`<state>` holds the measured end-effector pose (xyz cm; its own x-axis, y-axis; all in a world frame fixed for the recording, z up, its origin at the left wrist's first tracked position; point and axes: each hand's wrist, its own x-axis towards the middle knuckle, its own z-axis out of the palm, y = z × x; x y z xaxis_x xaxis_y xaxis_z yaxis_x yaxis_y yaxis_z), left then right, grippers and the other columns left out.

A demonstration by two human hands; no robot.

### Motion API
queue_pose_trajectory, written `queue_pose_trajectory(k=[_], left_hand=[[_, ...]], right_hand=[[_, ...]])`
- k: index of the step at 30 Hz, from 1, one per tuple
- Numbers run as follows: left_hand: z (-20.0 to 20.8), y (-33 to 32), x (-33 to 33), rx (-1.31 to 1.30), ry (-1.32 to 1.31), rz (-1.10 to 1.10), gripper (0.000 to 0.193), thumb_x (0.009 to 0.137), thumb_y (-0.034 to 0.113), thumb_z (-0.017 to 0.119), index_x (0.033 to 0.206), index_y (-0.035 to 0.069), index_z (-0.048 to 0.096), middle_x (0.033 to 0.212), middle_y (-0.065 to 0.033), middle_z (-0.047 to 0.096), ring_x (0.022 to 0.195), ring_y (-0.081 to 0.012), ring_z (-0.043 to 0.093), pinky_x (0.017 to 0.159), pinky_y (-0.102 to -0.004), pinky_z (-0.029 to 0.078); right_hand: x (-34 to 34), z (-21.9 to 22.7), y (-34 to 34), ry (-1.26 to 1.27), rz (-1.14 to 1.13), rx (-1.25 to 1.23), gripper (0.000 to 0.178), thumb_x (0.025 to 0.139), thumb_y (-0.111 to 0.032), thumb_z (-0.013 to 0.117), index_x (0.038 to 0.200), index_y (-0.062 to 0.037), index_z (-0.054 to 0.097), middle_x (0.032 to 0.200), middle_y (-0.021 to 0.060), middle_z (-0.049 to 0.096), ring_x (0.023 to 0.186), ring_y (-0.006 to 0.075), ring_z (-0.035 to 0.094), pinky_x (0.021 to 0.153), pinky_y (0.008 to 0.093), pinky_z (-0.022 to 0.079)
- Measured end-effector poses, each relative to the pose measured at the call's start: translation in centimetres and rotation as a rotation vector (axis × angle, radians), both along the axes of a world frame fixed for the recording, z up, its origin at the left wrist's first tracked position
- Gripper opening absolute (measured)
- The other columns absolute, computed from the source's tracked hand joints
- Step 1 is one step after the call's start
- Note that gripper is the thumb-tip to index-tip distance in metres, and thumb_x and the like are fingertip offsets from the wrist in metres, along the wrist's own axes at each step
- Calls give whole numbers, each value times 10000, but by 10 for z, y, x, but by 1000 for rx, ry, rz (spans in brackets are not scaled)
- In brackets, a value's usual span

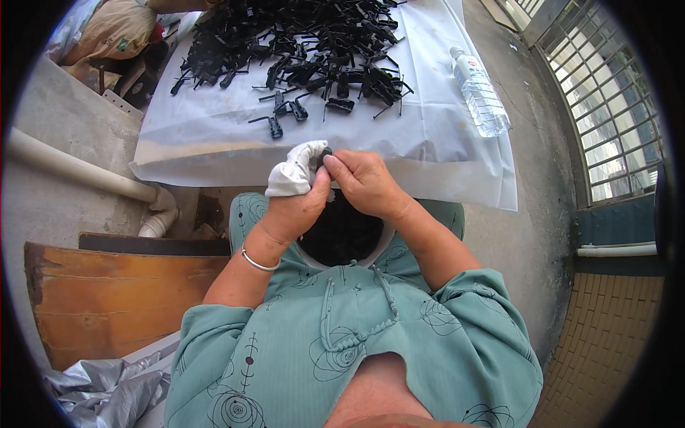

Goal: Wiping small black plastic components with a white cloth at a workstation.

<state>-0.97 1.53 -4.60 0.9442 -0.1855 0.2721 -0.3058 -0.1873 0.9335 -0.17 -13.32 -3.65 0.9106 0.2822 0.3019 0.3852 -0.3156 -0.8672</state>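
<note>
Black plastic piece (pixel 327 154), small and mostly hidden, sits pinched between the fingertips of both hands just above the person's lap, over a dark round opening (pixel 341 232) that looks like a bowl or bag of the same kind of parts. The left hand (pixel 296 207) is clenched around a bunched white cloth (pixel 294 171), its thumb pressing up against the piece; the right hand (pixel 365 182) grasps the piece from the other side with thumb and forefinger closed on it. Because so little of the piece shows past the fingers, the hold looks narrow, and I judge that a slip of either thumb could let it drop, most likely into the dark opening below, where it would be hard to tell from the rest. The cloth could also snag on a thin prong and pull the piece askew. Beyond the hands, a white plastic sheet (pixel 214 135) lies on the concrete floor with its near edge close to the knees; a forward lean could drag it. On it, a few loose black clips (pixel 287 110) lie nearest, and behind them a large heap of black clips and rods (pixel 300 36), tangled enough that they could catch on one another. A clear water bottle (pixel 479 91) lies on its side at the sheet's right edge and could roll if nudged.
</note>
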Motion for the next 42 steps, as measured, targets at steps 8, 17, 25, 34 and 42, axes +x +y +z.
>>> queue_pose_trajectory(k=[8,17,25,34,42], left_hand=[[-2,0,1,412,-373,104,263,764,26,535,1021,-28,548,931,-204,595,832,-344,591,750,-359,477],[10,7,10,-468,405,-145,304,914,75,435,1206,33,364,824,-44,567,518,-37,431,439,-172,355],[16,7,6,-135,251,-190,300,902,79,400,1197,20,397,737,-14,517,515,-36,417,445,-176,351],[18,7,1,-191,334,-242,230,865,80,418,1085,21,449,777,-22,496,578,-69,450,495,-217,376],[0,-5,1,234,-103,-52,252,808,56,424,1050,-4,460,844,-154,541,737,-287,529,693,-366,434]], right_hand=[[-1,-28,11,244,-30,207,258,907,-173,492,740,11,563,607,-1,503,592,60,418,533,254,388],[4,-4,-23,129,84,-186,115,806,-108,616,877,-20,634,623,37,519,546,86,439,505,248,384],[3,-8,-20,74,73,116,76,786,-82,653,798,-13,624,624,-14,512,559,40,421,496,212,363],[2,-1,-10,104,71,95,213,870,-175,560,741,-5,562,594,0,480,571,64,400,523,255,378],[3,-13,0,183,123,104,247,902,-171,481,752,13,552,604,59,497,589,94,405,560,285,399]])
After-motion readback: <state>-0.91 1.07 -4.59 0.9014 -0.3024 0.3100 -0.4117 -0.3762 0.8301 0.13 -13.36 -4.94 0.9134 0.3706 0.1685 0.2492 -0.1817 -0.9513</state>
